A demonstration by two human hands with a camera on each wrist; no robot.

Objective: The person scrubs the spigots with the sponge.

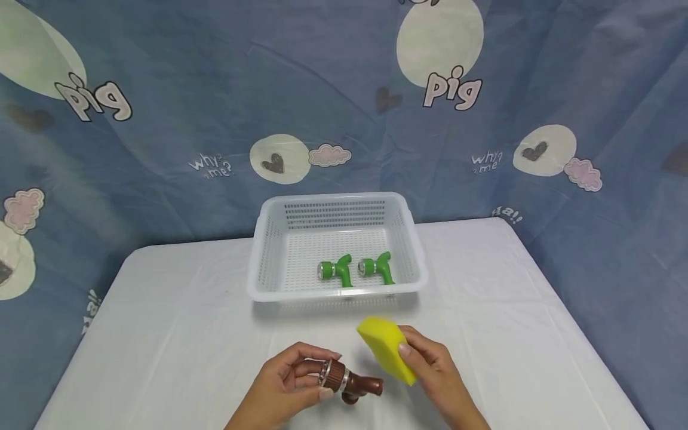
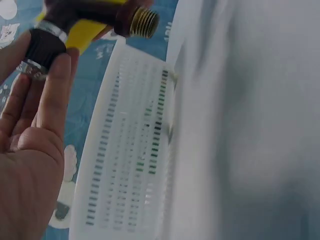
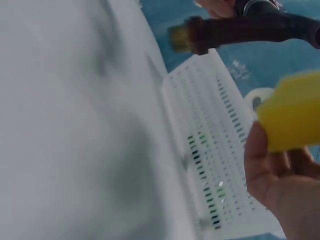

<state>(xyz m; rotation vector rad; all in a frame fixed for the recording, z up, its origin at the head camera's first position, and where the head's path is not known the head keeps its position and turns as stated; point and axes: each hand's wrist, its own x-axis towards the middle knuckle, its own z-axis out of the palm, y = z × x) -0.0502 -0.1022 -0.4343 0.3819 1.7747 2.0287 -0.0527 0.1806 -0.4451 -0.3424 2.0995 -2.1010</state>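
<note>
My left hand (image 1: 292, 382) grips a brown faucet (image 1: 357, 383) by its ribbed, silver-ringed knob, thumb on the near side and fingers on the far side. In the left wrist view the brass threaded end (image 2: 145, 23) of the faucet points right. A yellow sponge (image 1: 386, 346) is pinched between the thumb and fingers of my right hand (image 1: 438, 367), just right of the faucet's spout. The right wrist view has the sponge (image 3: 290, 114) tilted above the palm, with the brown faucet (image 3: 240, 32) above it.
Beyond the hands, a white plastic basket (image 1: 338, 294) stands at the back of the white-covered table (image 1: 177, 334). Inside it lie two green faucets, one on the left (image 1: 338, 270) and one on the right (image 1: 378, 267). A blue printed curtain (image 1: 344, 77) hangs behind the table.
</note>
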